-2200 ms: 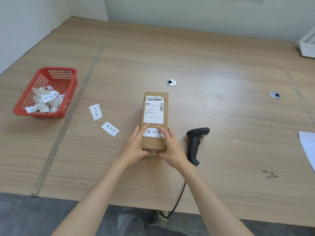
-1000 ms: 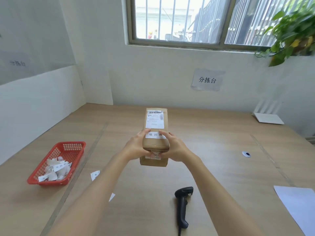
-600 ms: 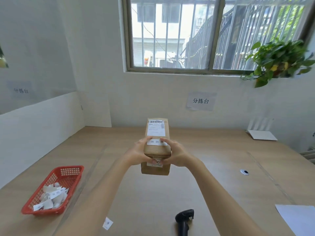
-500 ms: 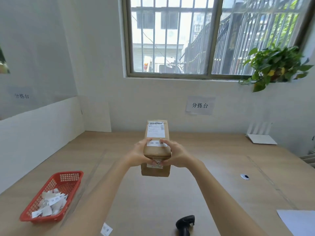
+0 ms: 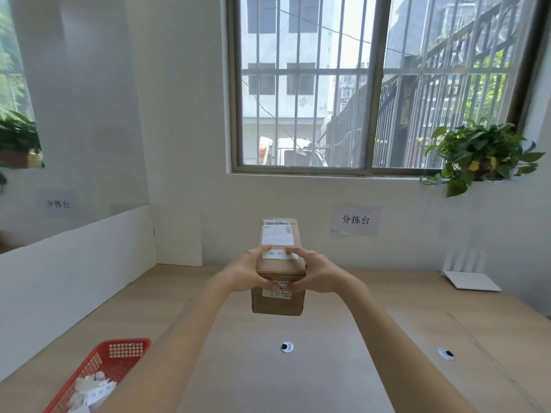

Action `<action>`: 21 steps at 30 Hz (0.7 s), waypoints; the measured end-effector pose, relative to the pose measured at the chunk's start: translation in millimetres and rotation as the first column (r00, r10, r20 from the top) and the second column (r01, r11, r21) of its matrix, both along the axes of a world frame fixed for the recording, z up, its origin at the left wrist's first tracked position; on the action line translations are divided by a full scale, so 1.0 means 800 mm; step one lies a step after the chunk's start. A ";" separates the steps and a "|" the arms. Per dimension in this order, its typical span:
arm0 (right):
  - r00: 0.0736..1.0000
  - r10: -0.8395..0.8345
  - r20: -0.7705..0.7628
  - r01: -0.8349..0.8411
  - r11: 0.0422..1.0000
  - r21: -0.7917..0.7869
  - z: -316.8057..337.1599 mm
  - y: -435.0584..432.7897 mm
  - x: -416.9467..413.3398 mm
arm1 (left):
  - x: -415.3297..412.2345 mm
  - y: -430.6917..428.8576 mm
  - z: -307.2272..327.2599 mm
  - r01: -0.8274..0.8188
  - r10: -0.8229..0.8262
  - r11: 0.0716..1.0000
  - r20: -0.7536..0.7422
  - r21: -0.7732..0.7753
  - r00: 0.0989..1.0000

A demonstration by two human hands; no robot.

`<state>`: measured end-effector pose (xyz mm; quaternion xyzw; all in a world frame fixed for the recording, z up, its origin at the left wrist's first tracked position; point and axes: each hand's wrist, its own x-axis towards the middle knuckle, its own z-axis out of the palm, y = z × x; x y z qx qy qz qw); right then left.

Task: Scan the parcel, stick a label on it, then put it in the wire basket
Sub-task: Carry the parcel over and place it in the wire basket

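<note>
Cardboard parcel (image 5: 278, 272), long narrow box, is held up in the air over the table (image 5: 298, 377), at about chest height in front of the window wall, long axis pointing away from the person. Left hand (image 5: 247, 274) and right hand (image 5: 313, 275) are both closed round its near end, one per side w/ palms on the side faces, fingers curled onto the top and thumbs meeting across the near face. On top: a printed shipping label (image 5: 277, 234) at the far end, plus a small white sticker (image 5: 279, 253) w/ characters just by the fingertips, so labelling looks done (judging by that alone). Handling, as a guess: stiff, square-edged, probably light to moderate, since it's carried by one end w/o visible sag; the board is matte so grip should be decent, but tape strips could be slick. Holding only the near end leaves the far end cantilevered, so for the drop-off I'd shift one hand toward the middle or underneath. No wire basket in view yet; the red plastic basket (image 5: 98, 371) at lower left holds loose paper slips, prob. not the target. Scanner isn't in frame. Next: find the wire basket, lower the box in flat, don't crush corners.
</note>
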<state>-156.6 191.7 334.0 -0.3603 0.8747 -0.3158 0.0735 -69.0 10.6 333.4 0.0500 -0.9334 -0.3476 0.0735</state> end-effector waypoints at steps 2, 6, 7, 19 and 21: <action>1.000 0.001 -0.008 -0.001 1.000 -0.002 0.010 0.002 -0.001 | -0.001 0.002 0.009 0.006 -0.006 1.000 -0.002 0.003 1.000; 1.000 -0.021 -0.022 0.021 1.000 0.006 0.024 0.011 -0.003 | -0.008 0.008 0.022 0.030 -0.030 1.000 0.006 0.000 1.000; 0.999 -0.029 -0.023 0.029 1.000 0.009 0.027 0.015 -0.003 | -0.010 0.011 0.026 0.037 -0.037 0.999 0.005 -0.006 0.999; 0.965 -0.262 -0.009 0.262 0.965 0.022 0.042 0.105 -0.006 | -0.083 0.079 0.034 0.265 -0.265 0.964 -0.007 -0.008 0.964; 0.946 -0.324 -0.004 0.324 0.946 0.017 0.045 0.128 -0.001 | -0.097 0.101 0.037 0.328 -0.329 0.944 -0.011 -0.024 0.944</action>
